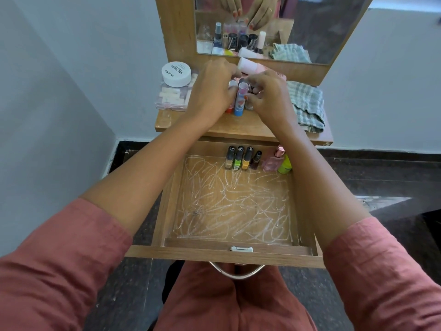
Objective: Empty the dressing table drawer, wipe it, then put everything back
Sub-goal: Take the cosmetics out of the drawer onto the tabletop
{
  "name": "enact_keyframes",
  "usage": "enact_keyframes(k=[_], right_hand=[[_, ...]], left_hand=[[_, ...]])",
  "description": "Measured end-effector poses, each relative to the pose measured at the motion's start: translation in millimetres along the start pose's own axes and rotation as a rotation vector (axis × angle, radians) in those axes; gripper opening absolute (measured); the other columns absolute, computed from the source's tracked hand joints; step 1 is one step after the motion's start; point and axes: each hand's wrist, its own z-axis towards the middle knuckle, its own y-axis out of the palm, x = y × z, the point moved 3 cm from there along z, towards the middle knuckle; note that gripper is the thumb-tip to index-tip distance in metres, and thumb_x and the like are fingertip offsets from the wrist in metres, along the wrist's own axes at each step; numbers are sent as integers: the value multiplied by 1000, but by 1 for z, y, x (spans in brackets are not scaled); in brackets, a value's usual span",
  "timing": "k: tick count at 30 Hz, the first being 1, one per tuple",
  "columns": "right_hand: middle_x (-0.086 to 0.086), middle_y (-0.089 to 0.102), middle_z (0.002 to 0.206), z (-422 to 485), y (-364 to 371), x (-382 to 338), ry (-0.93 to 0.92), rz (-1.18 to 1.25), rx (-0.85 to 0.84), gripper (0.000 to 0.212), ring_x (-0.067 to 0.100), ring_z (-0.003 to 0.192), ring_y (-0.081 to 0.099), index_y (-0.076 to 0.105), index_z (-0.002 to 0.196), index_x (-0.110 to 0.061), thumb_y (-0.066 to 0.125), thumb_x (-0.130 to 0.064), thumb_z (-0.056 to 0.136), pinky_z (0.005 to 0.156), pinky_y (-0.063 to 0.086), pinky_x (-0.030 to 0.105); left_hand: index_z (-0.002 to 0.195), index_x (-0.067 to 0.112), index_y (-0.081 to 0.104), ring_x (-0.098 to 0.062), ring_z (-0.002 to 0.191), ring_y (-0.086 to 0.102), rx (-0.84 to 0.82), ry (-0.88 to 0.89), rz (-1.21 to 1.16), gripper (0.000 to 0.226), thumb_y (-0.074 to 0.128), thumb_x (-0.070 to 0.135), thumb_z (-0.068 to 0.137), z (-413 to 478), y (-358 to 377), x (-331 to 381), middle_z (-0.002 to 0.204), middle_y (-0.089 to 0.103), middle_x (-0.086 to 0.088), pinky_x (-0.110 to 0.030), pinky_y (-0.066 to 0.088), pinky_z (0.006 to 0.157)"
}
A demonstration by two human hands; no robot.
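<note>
The wooden drawer (167, 211) is pulled out toward me, its floor covered in white scribbles. Several nail polish bottles (242, 158), a pink perfume bottle (274, 160) and a green bottle (284, 164) stand at its back edge. On the dressing table top (214, 130), my left hand (210, 91) and my right hand (267, 96) close together around a cluster of upright lip balm tubes (239, 101), one blue and one red at the base. Which tubes each hand grips is partly hidden by the fingers.
A white nail polish remover tub (176, 74) sits on a clear plastic box (170, 100) at the left of the top. A checked cloth (307, 106) lies at the right. A pink-white bottle (249, 66) lies before the mirror (310, 25). Walls flank the table.
</note>
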Motion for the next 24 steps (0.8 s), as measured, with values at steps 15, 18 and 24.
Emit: enact_keyframes(k=[15, 18, 24], right_hand=[[11, 67, 91, -108, 43, 19, 60, 52, -33, 14, 25, 82, 61, 68, 92, -2, 59, -2, 82, 72, 53, 42], [7, 66, 106, -115, 56, 25, 104, -22, -62, 24, 28, 97, 59, 66, 106, -5, 58, -3, 83, 76, 53, 45], [4, 61, 116, -110, 66, 23, 82, -187, -17, 32, 27, 99, 58, 61, 114, -10, 57, -4, 83, 74, 51, 36]], left_hand=[[118, 13, 59, -15, 109, 57, -228, -190, -100, 29, 56, 10, 89, -111, 61, -24, 120, 60, -4, -24, 43, 90], [126, 11, 53, -19, 118, 51, -251, -224, -97, 38, 55, 5, 88, -112, 73, -28, 128, 55, -6, -25, 39, 98], [125, 13, 52, -22, 114, 55, -232, -236, -115, 39, 58, 6, 87, -104, 88, -31, 123, 56, -7, -29, 45, 89]])
